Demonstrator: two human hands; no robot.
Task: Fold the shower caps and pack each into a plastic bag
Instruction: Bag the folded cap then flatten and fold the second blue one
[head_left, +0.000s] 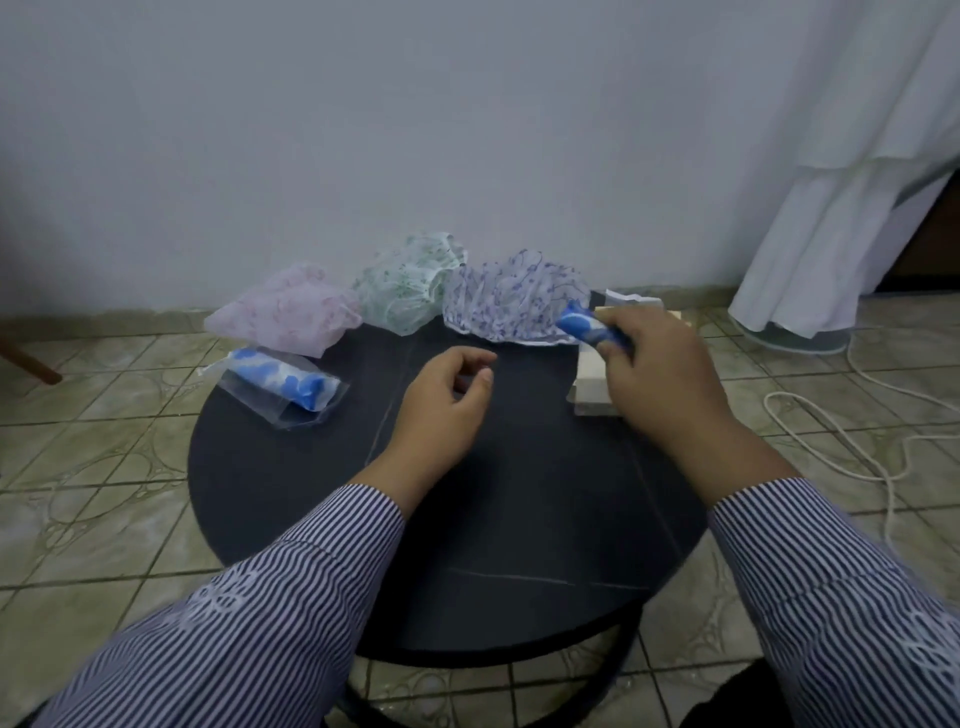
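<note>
free: table (519, 519) centre, front | blocked: caps (410, 291) along back, packed bag (283, 387) left, stack (589, 384) right

Three crumpled printed plastic shower caps (402, 299) lie in a row along the far edge of the round dark bench (447, 571). Near left of them lies a rolled blue-and-white cap inside a clear plastic bag (283, 387); at far right rests a pale stack of bags (589, 387).

A home: tiled floor (104, 426) (patterned), hanging white garment (831, 182).
</note>
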